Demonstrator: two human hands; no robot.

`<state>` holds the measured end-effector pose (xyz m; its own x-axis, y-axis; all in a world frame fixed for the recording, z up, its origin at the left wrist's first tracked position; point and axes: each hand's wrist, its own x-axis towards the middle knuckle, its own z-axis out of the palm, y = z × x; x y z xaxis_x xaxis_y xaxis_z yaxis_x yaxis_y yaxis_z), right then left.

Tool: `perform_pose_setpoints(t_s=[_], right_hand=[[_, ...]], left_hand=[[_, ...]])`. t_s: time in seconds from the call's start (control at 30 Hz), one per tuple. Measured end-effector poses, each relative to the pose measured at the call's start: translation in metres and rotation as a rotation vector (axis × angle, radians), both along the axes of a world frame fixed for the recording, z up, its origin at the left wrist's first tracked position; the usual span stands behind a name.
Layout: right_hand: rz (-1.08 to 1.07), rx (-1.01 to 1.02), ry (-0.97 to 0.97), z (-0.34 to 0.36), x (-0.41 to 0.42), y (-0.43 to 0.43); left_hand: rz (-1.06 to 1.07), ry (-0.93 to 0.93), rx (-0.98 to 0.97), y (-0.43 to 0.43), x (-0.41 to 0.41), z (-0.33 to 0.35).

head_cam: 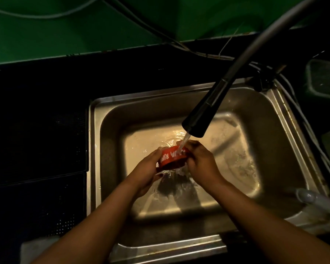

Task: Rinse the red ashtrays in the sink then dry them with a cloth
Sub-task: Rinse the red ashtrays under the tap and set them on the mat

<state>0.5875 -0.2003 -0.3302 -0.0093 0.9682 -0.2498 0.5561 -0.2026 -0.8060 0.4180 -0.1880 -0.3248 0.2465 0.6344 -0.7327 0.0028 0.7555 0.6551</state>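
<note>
Across the left and top of the frame runs a dark worktop (38, 130), dimly lit, with a green wall behind it. Set into it, filling the centre and right, is a steel sink (111, 140), its floor wet and shining. A grey hose tap with a black spray head (204, 115) slants down from the upper right and ends above the middle of the basin. Two bare forearms reach in from the bottom edge. Between the hands, just below the spray head, is one red ashtray (171, 159) with white lettering, held clear of the sink floor. A thin stream of water (184, 141) lands on its upper rim.

The likely trouble is a slip. The ashtray is wet and held only by its sides, so it could drop onto the steel. Water hitting the tilted rim could also splash out toward the worktop.

The left hand (147, 172) cups the ashtray's left side, thumb on top and fingers (159, 175) curled underneath. The right hand (200, 162) holds the right side, its fingers (191, 144) bent over the far rim, clamped on the ashtray under the stream. Both wrists angle inward.
</note>
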Motion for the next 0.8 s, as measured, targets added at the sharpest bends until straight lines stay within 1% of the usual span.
perform_pose_setpoints(t_s=[0.07,0.13,0.2,0.23,0.3,0.37,0.4,0.47,0.5,0.57,0.6,0.63,0.7,0.73,0.77,0.8], right_hand=[[-0.248,-0.113,0.332,0.006,-0.005,-0.001],[-0.416,-0.304,0.652,0.009,-0.011,-0.002],[-0.436,-0.506,0.926,0.010,-0.017,-0.006],[-0.418,-0.602,0.993,0.011,-0.018,-0.008],[-0.426,-0.813,1.044,0.010,-0.015,-0.012],[-0.469,-1.013,1.105,0.009,-0.009,-0.015],[-0.454,-1.084,1.125,0.009,-0.006,-0.015],[-0.342,-1.161,1.099,0.015,0.001,-0.016],[-0.290,-1.166,1.099,0.018,0.003,-0.017],[-0.259,-1.134,1.122,0.023,0.010,-0.017],[-0.264,-1.110,1.126,0.021,0.015,-0.017],[-0.275,-1.082,1.136,0.018,0.019,-0.016],[-0.311,-1.013,1.149,0.012,0.023,-0.012],[-0.336,-0.982,1.120,0.011,0.021,-0.008],[-0.352,-0.951,1.039,0.009,0.017,-0.004],[-0.344,-0.917,0.923,0.008,0.011,-0.001]], left_hand=[[-0.059,0.008,0.091,0.005,0.002,0.007],[-0.121,-0.032,0.210,0.008,0.008,0.014],[-0.175,-0.072,0.283,0.013,0.018,0.019],[-0.209,-0.078,0.319,0.016,0.023,0.022],[-0.266,-0.032,0.413,0.023,0.032,0.025],[-0.295,0.076,0.518,0.029,0.037,0.026],[-0.309,0.120,0.542,0.030,0.038,0.024],[-0.323,0.208,0.572,0.035,0.038,0.016],[-0.316,0.246,0.581,0.038,0.037,0.012],[-0.273,0.307,0.560,0.044,0.036,0.010],[-0.235,0.309,0.507,0.047,0.035,0.010],[-0.179,0.281,0.409,0.049,0.032,0.011],[-0.035,0.121,0.136,0.048,0.024,0.010],[0.034,0.035,0.010,0.045,0.018,0.009],[0.097,-0.028,-0.079,0.041,0.011,0.009],[0.158,-0.072,-0.125,0.036,0.005,0.010]])
